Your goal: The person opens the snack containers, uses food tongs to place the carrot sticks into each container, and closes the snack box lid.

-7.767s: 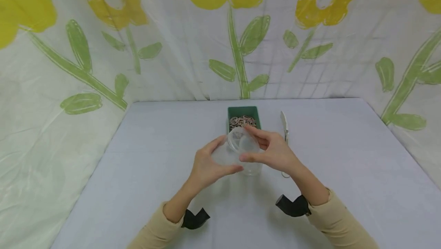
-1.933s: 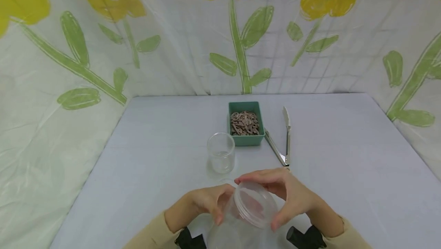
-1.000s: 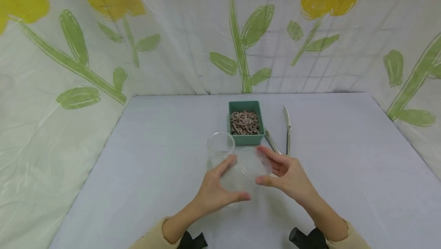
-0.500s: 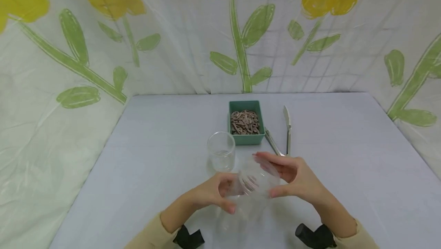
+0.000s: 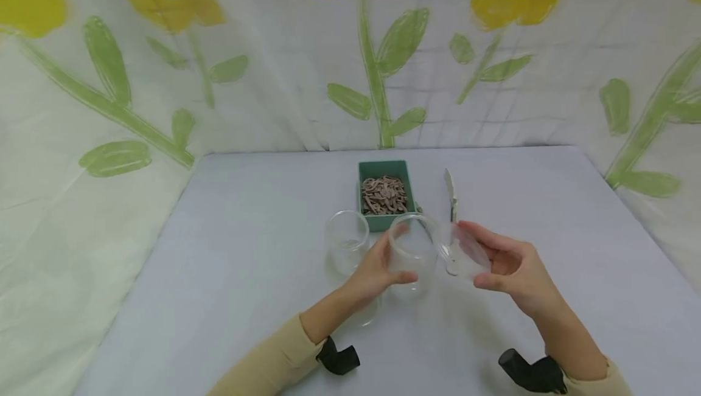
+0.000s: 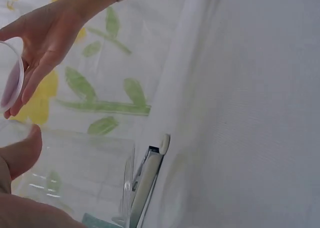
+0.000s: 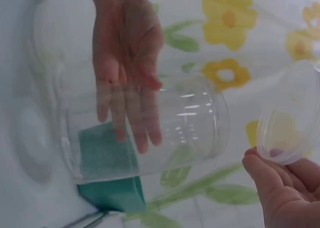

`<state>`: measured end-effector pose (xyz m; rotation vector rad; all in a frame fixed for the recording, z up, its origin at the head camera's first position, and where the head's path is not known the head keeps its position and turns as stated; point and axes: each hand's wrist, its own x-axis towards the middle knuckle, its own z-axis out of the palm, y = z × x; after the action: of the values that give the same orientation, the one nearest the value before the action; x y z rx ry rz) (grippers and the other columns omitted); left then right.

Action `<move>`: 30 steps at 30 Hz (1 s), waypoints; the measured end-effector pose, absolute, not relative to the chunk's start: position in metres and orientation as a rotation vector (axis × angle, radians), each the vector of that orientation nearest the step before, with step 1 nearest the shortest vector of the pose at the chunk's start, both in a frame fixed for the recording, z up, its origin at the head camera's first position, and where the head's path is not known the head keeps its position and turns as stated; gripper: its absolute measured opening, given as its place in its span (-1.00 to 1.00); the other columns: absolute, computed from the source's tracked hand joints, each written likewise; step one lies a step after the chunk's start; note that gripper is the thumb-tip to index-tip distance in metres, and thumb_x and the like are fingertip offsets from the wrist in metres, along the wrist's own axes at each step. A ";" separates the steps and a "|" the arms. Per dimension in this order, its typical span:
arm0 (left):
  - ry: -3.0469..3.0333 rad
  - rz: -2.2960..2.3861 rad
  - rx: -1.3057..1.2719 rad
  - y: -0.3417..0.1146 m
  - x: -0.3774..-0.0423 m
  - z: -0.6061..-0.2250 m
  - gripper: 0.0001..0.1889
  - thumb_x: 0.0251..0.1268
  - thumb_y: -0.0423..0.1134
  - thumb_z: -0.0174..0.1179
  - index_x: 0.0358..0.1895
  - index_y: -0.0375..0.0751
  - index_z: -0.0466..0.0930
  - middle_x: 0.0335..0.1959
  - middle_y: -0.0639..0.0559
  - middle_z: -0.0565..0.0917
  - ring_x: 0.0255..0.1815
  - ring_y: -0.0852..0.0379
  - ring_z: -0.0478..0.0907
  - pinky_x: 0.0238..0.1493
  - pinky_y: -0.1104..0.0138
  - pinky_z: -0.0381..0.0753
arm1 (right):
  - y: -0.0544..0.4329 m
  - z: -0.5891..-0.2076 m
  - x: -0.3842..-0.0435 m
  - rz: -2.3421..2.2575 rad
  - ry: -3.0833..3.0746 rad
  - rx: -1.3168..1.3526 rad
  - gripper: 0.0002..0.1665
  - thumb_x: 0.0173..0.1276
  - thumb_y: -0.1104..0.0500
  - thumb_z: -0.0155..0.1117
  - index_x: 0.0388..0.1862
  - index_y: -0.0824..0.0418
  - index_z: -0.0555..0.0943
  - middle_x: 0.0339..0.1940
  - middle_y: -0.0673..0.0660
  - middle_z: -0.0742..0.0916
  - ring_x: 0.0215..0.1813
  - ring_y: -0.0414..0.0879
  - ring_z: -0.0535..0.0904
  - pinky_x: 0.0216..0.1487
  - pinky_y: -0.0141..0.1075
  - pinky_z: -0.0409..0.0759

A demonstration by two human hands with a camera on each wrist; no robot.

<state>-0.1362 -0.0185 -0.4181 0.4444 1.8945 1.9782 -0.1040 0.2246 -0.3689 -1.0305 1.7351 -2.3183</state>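
My left hand (image 5: 375, 271) grips a clear plastic jar (image 5: 413, 247) above the table; its mouth faces up and bare. In the right wrist view my left fingers show through the jar (image 7: 195, 128). Just right of the jar's rim, my right hand (image 5: 515, 265) pinches a translucent round lid (image 5: 472, 251) by its edge, tilted and apart from the jar. In the left wrist view the lid (image 6: 14, 85) is partly cut off. A clear glass cup (image 5: 347, 241) stands left of the jar. Another clear round vessel (image 5: 368, 317) is mostly hidden behind my left forearm.
Behind the jar stands a green box (image 5: 378, 223) filled with brownish strips. Metal tongs (image 5: 451, 192) lie right of it, partly covered by the lid. A flower-printed curtain (image 5: 274, 98) hangs behind the white table (image 5: 219, 250).
Half a second ago both hands were at the jar, lid and jar close together. Now my right hand has moved right with the lid, and the jar stands more upright in my left hand.
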 end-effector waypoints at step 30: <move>2.453 1.823 0.198 -0.003 -0.143 -0.440 -0.05 -0.04 -0.37 0.49 0.47 -0.21 0.15 0.34 -0.24 0.40 0.37 -0.19 0.30 0.37 -0.05 0.21 | 0.181 -0.440 -0.108 -0.796 2.701 -0.924 -0.05 -0.13 -0.04 0.63 0.21 0.41 0.52 0.16 0.28 0.64 0.17 0.18 0.56 0.12 0.01 0.53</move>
<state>-0.1432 -0.0030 -0.4405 0.1977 2.4526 1.8234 -0.1083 0.1806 -0.4404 -0.9243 2.7005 -0.7960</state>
